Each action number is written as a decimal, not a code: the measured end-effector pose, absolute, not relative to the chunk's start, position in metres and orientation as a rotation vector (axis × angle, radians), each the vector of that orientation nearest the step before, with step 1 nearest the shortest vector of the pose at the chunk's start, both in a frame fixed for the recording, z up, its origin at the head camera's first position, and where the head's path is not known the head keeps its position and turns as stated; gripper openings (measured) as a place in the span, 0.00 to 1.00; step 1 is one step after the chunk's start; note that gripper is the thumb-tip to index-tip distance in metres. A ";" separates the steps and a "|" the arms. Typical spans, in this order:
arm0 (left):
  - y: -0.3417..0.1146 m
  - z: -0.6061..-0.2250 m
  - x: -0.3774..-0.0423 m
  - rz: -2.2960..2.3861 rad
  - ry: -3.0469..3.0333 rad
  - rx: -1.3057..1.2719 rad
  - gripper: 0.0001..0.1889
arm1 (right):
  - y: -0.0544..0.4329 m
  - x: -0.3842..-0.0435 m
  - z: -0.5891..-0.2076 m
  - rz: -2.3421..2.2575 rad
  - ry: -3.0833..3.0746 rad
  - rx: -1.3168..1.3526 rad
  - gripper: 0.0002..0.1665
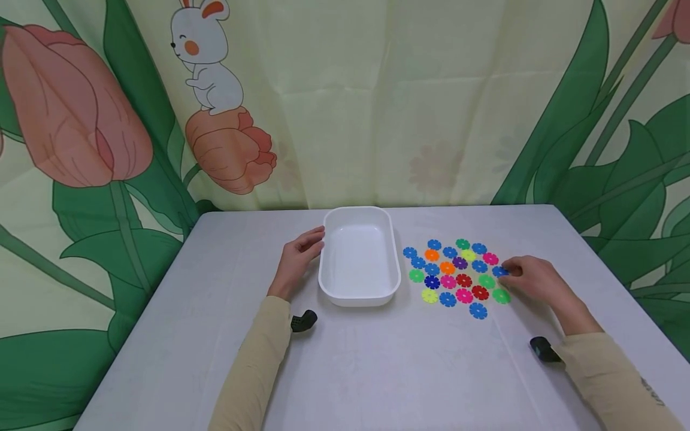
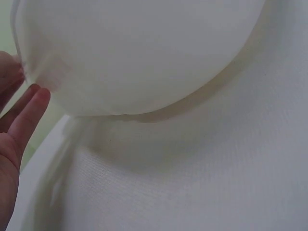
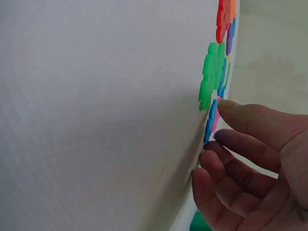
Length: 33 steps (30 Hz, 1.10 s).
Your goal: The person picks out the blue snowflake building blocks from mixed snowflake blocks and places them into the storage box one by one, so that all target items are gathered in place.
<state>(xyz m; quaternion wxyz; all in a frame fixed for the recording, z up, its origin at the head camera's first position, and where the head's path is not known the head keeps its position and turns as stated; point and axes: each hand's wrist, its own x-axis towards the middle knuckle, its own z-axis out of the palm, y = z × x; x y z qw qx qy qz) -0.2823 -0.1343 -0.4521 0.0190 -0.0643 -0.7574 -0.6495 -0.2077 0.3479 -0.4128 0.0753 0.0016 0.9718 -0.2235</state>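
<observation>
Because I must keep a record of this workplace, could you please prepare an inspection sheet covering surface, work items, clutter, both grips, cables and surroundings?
Surface: white-covered table.
Work items: white tray; many-coloured flower-shaped discs spread to its right.
Clutter: nothing seen.
Left grip: bare hand, fingers touching the tray's left side.
Right grip: bare hand, fingertips at a blue disc; whether it pinches is unclear.
Wrists: a dark device shows by each.
Cables: nothing seen.
Surroundings: backdrop printed with tulips and a rabbit.
</observation>
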 end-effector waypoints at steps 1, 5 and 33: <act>-0.134 -0.452 -0.283 -2.016 -2.351 -0.201 0.18 | 0.348 -0.208 -0.413 -0.664 2.919 -0.007 0.32; -0.134 -0.453 -0.283 -2.019 -2.342 -0.212 0.18 | 0.348 -0.211 -0.414 -0.651 2.928 -0.034 0.31; -0.134 -0.450 -0.281 -2.110 -2.282 -0.230 0.19 | 0.348 -0.211 -0.412 -0.635 2.915 -0.098 0.28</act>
